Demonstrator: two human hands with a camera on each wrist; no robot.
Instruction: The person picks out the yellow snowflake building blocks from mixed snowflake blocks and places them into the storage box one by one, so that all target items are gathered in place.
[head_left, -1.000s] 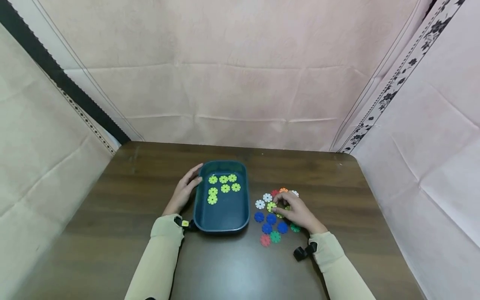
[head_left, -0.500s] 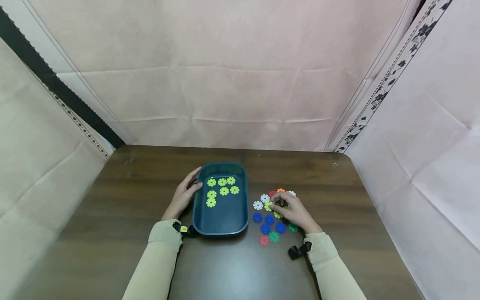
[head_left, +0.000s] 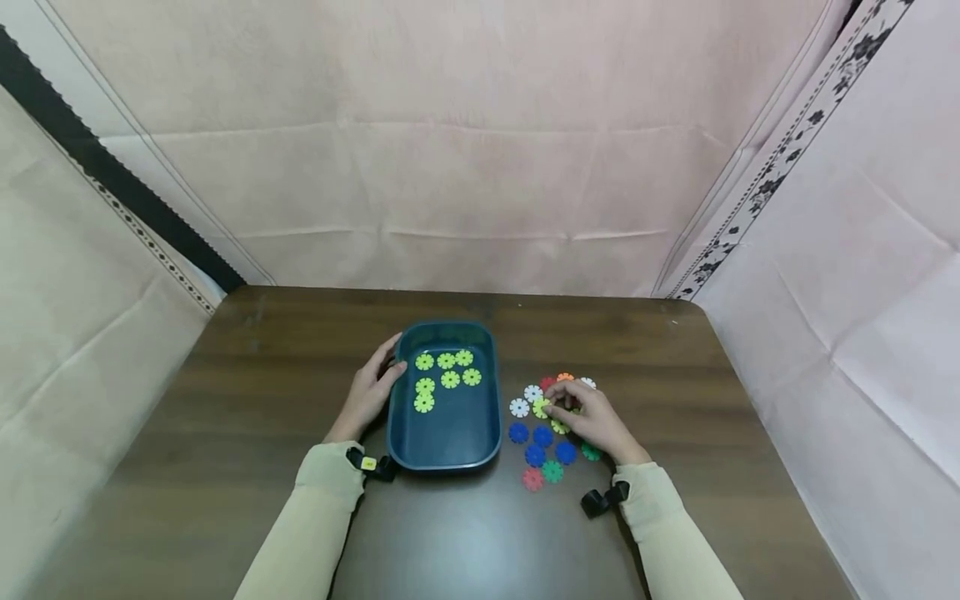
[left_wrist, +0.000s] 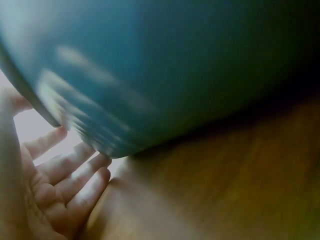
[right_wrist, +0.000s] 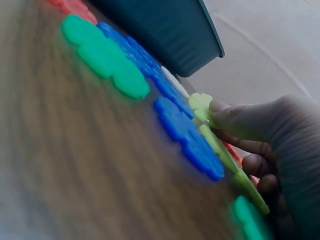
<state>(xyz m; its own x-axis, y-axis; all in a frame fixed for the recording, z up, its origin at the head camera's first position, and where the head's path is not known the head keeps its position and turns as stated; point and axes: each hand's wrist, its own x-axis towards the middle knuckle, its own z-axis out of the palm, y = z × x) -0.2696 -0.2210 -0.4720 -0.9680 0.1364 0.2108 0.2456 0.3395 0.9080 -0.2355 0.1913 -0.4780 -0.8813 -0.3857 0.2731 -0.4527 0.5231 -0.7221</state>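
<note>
My left hand (head_left: 369,392) holds the left side of a dark teal tray (head_left: 444,458); the thumb lies at the rim and, in the left wrist view, the fingers (left_wrist: 75,175) touch the outer wall. Several yellow-green flower-shaped discs (head_left: 450,379) lie inside the tray. To its right, my right hand (head_left: 596,421) pinches another yellow-green flower-shaped disc (right_wrist: 201,106) between thumb and fingers. That disc is tilted up in the right wrist view, close over the loose pieces. Two more yellow-green discs (right_wrist: 225,152) lie just below the fingers, partly hidden by the hand.
Around the right hand lie blue discs (head_left: 542,436), white discs (head_left: 519,407), green discs (head_left: 552,472), a pink-red disc (head_left: 532,479), a red disc (head_left: 548,383) and an orange disc (head_left: 565,377). The brown wooden table (head_left: 322,321) ends at a pale cloth backdrop (head_left: 465,183).
The head view shifts slightly. Both hands stay nearly in place; the left on the tray, the right at the yellow-green discs.
</note>
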